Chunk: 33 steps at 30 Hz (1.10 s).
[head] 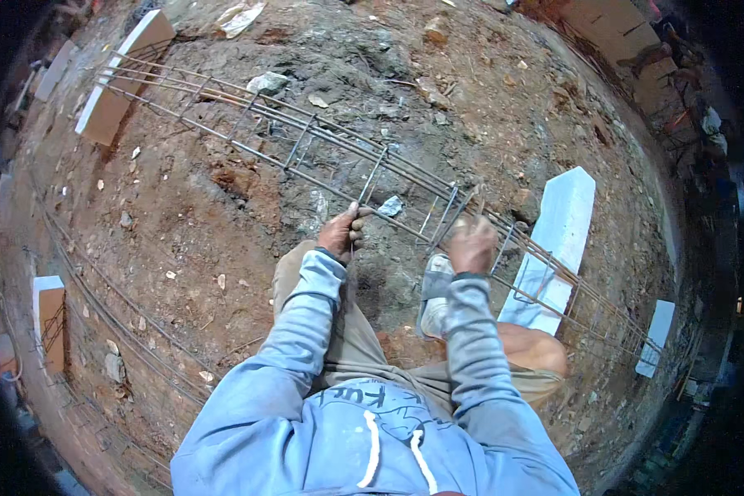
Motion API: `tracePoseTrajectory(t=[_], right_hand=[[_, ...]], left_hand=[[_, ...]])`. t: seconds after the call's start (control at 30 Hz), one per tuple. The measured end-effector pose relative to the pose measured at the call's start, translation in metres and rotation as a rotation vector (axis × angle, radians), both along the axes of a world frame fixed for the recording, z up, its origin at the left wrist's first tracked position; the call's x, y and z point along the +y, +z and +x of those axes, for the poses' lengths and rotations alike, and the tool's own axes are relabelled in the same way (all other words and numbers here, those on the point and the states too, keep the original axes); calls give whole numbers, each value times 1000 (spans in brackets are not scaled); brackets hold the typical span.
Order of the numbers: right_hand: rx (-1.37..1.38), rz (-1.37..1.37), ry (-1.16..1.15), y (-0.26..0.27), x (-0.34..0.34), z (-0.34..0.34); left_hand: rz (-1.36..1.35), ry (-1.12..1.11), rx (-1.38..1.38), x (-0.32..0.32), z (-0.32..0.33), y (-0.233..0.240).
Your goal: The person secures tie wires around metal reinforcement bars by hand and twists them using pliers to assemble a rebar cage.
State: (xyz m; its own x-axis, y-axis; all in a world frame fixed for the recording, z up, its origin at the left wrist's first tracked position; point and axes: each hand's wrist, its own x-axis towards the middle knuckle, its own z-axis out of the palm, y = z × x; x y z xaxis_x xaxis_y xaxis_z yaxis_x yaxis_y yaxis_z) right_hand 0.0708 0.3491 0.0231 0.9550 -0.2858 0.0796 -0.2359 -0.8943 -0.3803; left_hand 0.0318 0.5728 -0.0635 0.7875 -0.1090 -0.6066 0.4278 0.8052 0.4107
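A long cage of steel rebar (291, 167) with rectangular stirrups (370, 177) slants across the ground before me. My left hand (341, 232) is at its near long bar, fingers curled and the thumb by a stirrup joint. A thin strand, perhaps tie wire, hangs below that hand. Farther right, my right hand (473, 243) is over the cage beside two close-set stirrups (449, 217). Motion blurs its fingers, and whether they grip anything is unclear. A thin blurred shape stands above them.
Pale blocks (549, 235) (124, 80) sit under the cage toward both ends. Another block (49, 322) stands at left near long rods (108, 297) on the ground. Stones (268, 83) litter the uneven dirt. My shod foot (437, 291) is just below the cage.
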Motion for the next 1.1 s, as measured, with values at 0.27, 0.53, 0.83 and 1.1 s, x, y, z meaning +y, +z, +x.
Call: tracePoseTrajectory(t=[0.27, 0.53, 0.83, 1.1], right_hand=[[209, -306, 1, -31, 0, 32], [205, 640, 43, 13, -12, 18], [936, 1261, 116, -22, 71, -96], [808, 1091, 399, -42, 81, -78]], left_hand=[[352, -192, -54, 18, 1, 1], [1186, -498, -260, 38, 17, 12], [873, -39, 1, 5, -11, -6], [1104, -54, -26, 10, -8, -8]])
